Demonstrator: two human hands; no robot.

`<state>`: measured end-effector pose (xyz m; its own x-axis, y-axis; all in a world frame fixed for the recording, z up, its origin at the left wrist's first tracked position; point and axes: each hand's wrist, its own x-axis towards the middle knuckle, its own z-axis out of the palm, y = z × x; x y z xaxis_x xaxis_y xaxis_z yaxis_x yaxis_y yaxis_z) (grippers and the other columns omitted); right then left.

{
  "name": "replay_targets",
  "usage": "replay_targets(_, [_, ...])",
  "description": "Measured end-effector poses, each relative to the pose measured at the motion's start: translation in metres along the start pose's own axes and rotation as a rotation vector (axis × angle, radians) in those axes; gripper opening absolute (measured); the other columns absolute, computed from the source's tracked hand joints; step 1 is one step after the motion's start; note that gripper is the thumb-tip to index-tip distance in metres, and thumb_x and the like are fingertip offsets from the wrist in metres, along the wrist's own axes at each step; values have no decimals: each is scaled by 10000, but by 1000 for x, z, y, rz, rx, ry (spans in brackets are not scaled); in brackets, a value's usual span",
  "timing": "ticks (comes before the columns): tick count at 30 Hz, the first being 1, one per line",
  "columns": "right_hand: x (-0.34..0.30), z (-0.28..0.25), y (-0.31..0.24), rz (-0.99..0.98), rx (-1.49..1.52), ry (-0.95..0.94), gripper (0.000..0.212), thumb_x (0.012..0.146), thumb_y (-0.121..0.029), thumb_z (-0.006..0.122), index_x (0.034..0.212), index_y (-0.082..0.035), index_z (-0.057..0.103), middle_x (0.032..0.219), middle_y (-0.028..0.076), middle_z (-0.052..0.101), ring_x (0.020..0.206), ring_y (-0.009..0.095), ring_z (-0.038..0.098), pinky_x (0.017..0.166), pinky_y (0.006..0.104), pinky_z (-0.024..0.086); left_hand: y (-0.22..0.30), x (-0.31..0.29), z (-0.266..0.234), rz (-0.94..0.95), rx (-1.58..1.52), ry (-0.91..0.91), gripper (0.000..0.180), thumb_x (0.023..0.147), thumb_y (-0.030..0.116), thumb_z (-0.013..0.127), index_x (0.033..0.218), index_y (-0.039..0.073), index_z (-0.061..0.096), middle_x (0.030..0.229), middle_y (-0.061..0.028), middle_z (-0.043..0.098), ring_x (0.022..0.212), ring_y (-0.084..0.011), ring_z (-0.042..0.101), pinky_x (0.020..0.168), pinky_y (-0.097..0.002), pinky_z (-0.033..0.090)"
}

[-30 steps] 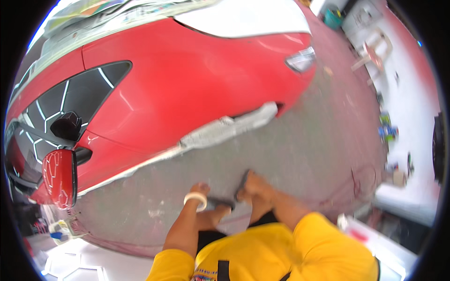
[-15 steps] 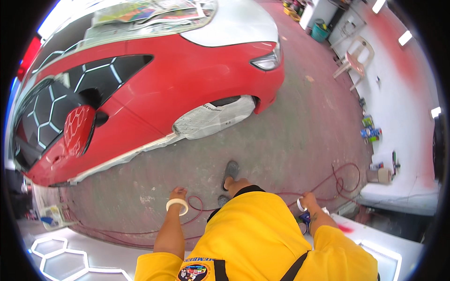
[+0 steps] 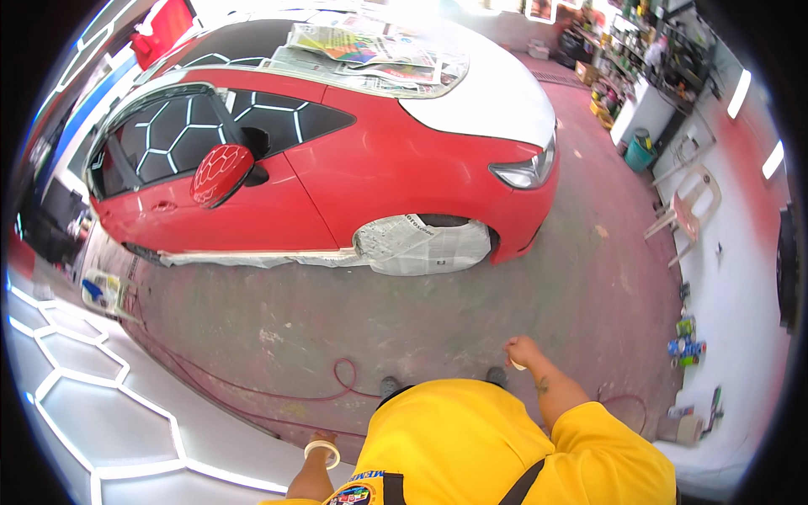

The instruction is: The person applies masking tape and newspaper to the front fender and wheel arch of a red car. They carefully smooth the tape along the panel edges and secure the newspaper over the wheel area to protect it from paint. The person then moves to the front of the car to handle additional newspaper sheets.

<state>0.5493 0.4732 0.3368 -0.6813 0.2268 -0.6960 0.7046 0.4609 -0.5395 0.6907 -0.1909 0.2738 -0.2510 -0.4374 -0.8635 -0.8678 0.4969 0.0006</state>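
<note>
Low in the view, my left hand [image 3: 323,437] hangs beside my body, its fingers too small and smeared to read. A cream roll of masking tape [image 3: 337,459] sits around that wrist like a bracelet. My right hand [image 3: 523,350] is held out ahead of me with curled fingers. Under them shows the pale edge of what looks like a white tape roll [image 3: 517,365], mostly hidden by the hand. Both hands are apart from the red car [image 3: 396,168]. Newspaper masking [image 3: 429,252] covers its front wheel, and more newspaper [image 3: 362,50] lies over the windscreen.
A red hose [image 3: 252,393] loops over the floor behind and left of me. Along the right wall are a plastic chair [image 3: 686,215], a teal bucket [image 3: 640,153] and several cans [image 3: 686,347]. A white chair [image 3: 105,290] stands at left. The car's red mirror [image 3: 223,175] juts out.
My view has lifted and turned, showing more of the car and the far shelves. My right hand has swung forward, while my left hand has dropped back toward the lower edge.
</note>
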Motion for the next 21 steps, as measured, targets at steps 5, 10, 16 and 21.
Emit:
replay_targets(5, [-2, -39, -12, -327, -268, -56, 180, 975, -196, 666, 1049, -54, 749, 810, 89, 799, 746, 209, 768, 714, 373, 575, -45, -36, 117, 504, 691, 143, 357, 975, 313, 689, 1273, 119, 722, 1222, -116, 774, 1115, -285, 732, 962, -455, 557])
replay_targets(10, [32, -93, 113, -224, -276, -56, 140, 960, -156, 684, 982, -27, 732, 798, 108, 792, 717, 220, 770, 700, 368, 584, 44, -149, 232, 309, 37, 166, 345, 964, 350, 711, 1193, 101, 780, 1149, -208, 780, 1111, -389, 733, 988, -455, 558])
replay_targets(16, [11, -156, 222, 16, -394, -296, 90, 908, -64, 766, 911, -20, 687, 773, 120, 760, 683, 244, 771, 636, 385, 590, 37, -224, 249, 145, -471, 197, 335, 946, 347, 740, 1190, 122, 780, 1046, -155, 808, 1015, -354, 774, 922, -479, 594])
replay_targets(21, [4, -176, 213, -24, -271, -184, 172, 918, -77, 805, 899, -27, 641, 761, 112, 730, 669, 248, 764, 605, 393, 587, -21, -216, 295, -71, -359, 169, 353, 938, 361, 752, 1200, 125, 779, 1074, -146, 806, 1008, -326, 781, 916, -468, 601])
